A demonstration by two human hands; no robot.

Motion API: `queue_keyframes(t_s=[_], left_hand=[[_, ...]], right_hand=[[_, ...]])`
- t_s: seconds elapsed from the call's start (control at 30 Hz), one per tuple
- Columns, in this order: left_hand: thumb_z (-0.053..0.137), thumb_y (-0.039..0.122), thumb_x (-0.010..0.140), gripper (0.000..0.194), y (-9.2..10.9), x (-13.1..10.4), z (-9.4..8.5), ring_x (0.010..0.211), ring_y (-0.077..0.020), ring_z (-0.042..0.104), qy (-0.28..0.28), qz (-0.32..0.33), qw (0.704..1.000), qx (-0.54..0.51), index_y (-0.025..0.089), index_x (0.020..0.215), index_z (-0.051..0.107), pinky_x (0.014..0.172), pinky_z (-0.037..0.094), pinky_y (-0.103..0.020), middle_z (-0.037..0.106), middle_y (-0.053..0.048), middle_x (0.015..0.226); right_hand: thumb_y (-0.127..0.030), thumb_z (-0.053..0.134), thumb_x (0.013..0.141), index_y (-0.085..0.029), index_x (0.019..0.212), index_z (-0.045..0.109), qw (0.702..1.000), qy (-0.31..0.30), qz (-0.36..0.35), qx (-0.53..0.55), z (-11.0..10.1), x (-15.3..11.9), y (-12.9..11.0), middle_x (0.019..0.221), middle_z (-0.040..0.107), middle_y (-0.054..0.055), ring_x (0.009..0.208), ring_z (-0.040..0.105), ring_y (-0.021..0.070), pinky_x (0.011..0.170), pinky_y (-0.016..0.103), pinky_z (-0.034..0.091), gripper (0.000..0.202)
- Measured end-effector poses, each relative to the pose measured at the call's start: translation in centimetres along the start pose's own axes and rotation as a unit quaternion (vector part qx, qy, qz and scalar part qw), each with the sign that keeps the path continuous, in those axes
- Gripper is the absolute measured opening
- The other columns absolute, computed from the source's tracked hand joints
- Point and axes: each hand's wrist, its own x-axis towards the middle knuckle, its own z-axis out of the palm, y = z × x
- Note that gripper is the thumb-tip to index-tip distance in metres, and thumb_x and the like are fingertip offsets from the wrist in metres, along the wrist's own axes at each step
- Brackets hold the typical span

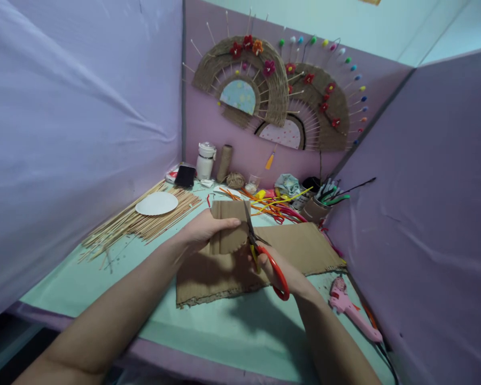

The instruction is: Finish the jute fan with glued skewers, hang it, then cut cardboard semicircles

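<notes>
Between thumb and fingers, my left hand (212, 227) grips a small piece of brown cardboard (228, 243) with a curved, ragged lower edge. My right hand (270, 264) is closed around the red handles of a pair of scissors (278, 275). The dark blades stand apart and point upward at the cardboard piece's right edge. Below both hands a larger cardboard sheet (296, 246) with rough edges lies on the table. My left fingers are mostly hidden behind the piece.
Thin wooden sticks (160, 216) lie at left under a white oval (156, 203). A pink glue gun (355, 310) rests at right. Behind are pipe cleaners (280, 206), a twine ball (235, 180), a white bottle (206, 160) and a phone (185, 176). Two decorated fans (278, 69) hang on the back panel.
</notes>
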Motion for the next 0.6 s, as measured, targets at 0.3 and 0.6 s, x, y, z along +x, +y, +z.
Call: queue_keyframes(t_s=[0.3, 0.6], left_hand=[[0.087, 0.029, 0.058, 0.054, 5.3, 5.6, -0.2, 0.078, -0.0219, 0.068, -0.048, 0.025, 0.998, 0.022, 0.014, 0.104, 0.065, 0.077, 0.056, -0.039, 0.073, -0.009, 0.09], [0.086, 0.03, 0.059, 0.049, 4.8, 8.0, -1.5, 0.077, -0.0208, 0.068, -0.072, -0.001, 0.997, 0.019, 0.015, 0.101, 0.065, 0.076, 0.056, -0.037, 0.073, -0.007, 0.088]], right_hand=[[-0.072, 0.021, 0.09, -0.02, 0.078, 0.052, 0.995, 0.081, 0.03, -0.053, -4.1, 4.2, -1.7, 0.056, 0.05, -0.002, 0.047, 0.049, 0.0131, 0.048, 0.026, 0.038, 0.061], [-0.066, 0.029, 0.09, -0.02, 0.07, 0.05, 0.992, 0.1, 0.072, -0.009, -4.2, 6.0, -1.3, 0.05, 0.049, -0.001, 0.041, 0.048, 0.0127, 0.042, 0.025, 0.038, 0.055]])
